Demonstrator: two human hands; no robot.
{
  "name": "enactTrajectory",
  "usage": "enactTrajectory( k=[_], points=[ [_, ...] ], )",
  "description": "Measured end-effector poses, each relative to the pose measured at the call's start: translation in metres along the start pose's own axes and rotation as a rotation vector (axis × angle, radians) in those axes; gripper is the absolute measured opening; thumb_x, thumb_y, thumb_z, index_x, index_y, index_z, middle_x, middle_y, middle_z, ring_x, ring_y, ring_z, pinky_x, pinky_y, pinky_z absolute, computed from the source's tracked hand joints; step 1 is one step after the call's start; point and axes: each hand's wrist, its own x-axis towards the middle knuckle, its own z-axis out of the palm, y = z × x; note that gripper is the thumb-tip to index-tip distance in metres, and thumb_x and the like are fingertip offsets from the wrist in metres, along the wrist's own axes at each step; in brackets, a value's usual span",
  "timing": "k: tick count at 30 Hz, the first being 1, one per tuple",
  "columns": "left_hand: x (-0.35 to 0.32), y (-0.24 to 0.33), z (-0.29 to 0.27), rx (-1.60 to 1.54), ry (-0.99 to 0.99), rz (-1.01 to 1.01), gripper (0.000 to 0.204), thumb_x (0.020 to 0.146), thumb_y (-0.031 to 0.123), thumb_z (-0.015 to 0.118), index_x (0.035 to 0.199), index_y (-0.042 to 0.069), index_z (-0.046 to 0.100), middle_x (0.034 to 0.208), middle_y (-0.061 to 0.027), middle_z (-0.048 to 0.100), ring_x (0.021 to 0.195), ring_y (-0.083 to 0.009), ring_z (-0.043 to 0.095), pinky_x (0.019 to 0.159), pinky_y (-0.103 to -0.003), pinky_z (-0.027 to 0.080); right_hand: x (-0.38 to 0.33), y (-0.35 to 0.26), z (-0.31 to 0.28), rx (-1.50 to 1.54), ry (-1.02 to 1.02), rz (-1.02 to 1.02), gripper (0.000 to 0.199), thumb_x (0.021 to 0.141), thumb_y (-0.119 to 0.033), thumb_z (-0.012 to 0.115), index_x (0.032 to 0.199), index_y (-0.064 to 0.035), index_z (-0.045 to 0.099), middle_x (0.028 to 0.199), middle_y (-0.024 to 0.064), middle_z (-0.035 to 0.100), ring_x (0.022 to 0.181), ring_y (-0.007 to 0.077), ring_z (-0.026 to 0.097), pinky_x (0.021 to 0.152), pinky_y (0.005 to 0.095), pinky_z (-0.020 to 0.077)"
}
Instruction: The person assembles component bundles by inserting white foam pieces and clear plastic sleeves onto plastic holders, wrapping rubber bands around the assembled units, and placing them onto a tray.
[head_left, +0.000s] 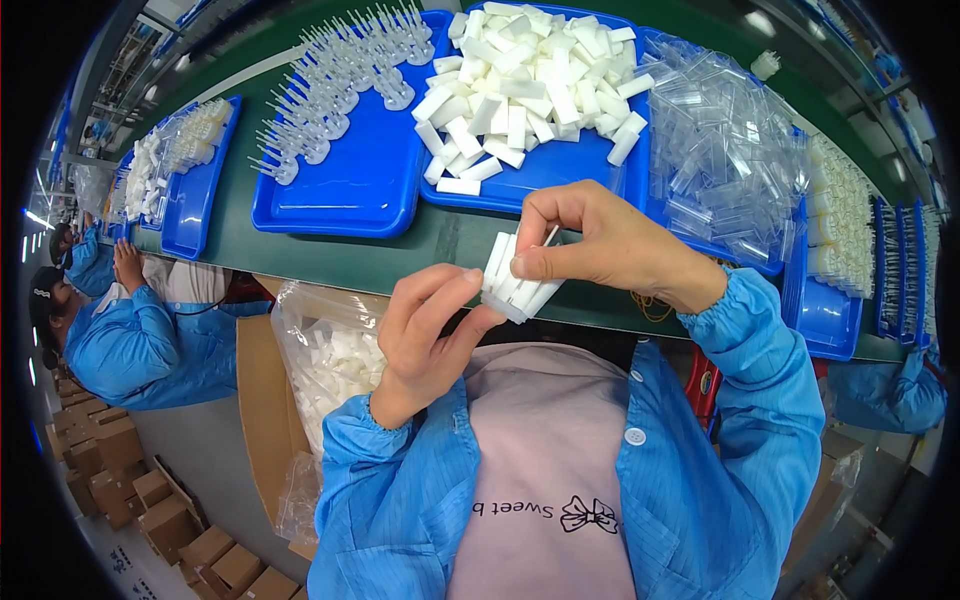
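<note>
In front of my chest, my left hand (425,325) holds a small assembly between thumb and fingers: several white oblong blocks (497,262) stand side by side on a translucent base (508,308). My right hand (610,245) is at the top of it, thumb and forefinger pinched on a slim white piece (551,236) whose lower part is hidden by the fingers. Just beyond my hands lies a blue tray (490,198) heaped with loose white blocks (530,90). To its left, another blue tray (350,190) carries rows of translucent bases with upright prongs (345,85).
On the right, a blue tray holds clear plastic pieces (730,150), with yellowish-white parts (840,215) in a tray beyond. Below the green table (450,245) stands a carton (270,390) with a bag of white pieces (340,370). A co-worker (140,330) sits to the left.
</note>
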Motion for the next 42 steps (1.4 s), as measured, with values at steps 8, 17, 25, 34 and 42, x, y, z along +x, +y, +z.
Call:
enactTrajectory(
  k=[8,17,25,34,42],
  points=[
    [0.016,-0.001,0.010,-0.215,-0.256,-0.310,0.079,0.060,0.014,0.085,0.130,0.003,0.049,0.111,-0.0138,0.055,0.093,-0.0241,0.056,0.080,-0.033,0.048,-0.008,0.004,0.011,-0.321,0.178,-0.200,0.013,0.078,-0.016,0.070,0.079,-0.0052,0.063,0.074,0.0028,0.061,0.074,0.0126,0.057,0.069,0.0283,0.0444],
    [0.002,-0.016,0.012,-0.546,-0.141,-0.662,0.066,0.074,-0.002,0.073,0.133,-0.003,0.044,0.121,-0.0110,0.054,0.111,-0.0198,0.057,0.096,-0.032,0.045,-0.008,-0.007,-0.039,-1.197,0.512,-0.441,0.021,0.076,-0.010,0.067,0.096,-0.0092,0.063,0.089,0.0065,0.060,0.086,0.0271,0.058,0.076,0.0375,0.0441],
    [0.003,-0.014,0.009,-0.776,-0.038,-0.733,0.059,0.081,-0.003,0.065,0.134,-0.006,0.039,0.129,-0.0156,0.050,0.119,-0.0217,0.052,0.099,-0.033,0.044,-0.003,0.045,-0.070,-1.605,0.295,-0.338,0.015,0.074,-0.006,0.064,0.087,-0.0094,0.059,0.087,0.0075,0.057,0.087,0.0269,0.055,0.075,0.0377,0.0417],
    [0.007,0.002,0.016,-0.873,-0.139,-0.729,0.052,0.087,0.000,0.057,0.135,-0.006,0.037,0.126,-0.0174,0.054,0.117,-0.0215,0.053,0.101,-0.033,0.040,-0.020,-0.014,-0.028,-0.567,0.378,-0.211,0.041,0.080,-0.005,0.062,0.120,-0.0068,0.052,0.091,0.0040,0.056,0.082,0.0134,0.058,0.070,0.0268,0.0466],
    [0.005,0.013,0.020,-0.786,-0.228,-0.553,0.058,0.083,-0.002,0.064,0.133,-0.002,0.036,0.124,-0.0172,0.055,0.116,-0.0219,0.055,0.101,-0.035,0.041,-0.050,-0.031,0.008,-0.470,0.514,-0.512,0.021,0.086,-0.015,0.067,0.102,-0.0018,0.063,0.091,0.0069,0.064,0.072,0.0111,0.060,0.062,0.0243,0.0487]
  ],
)
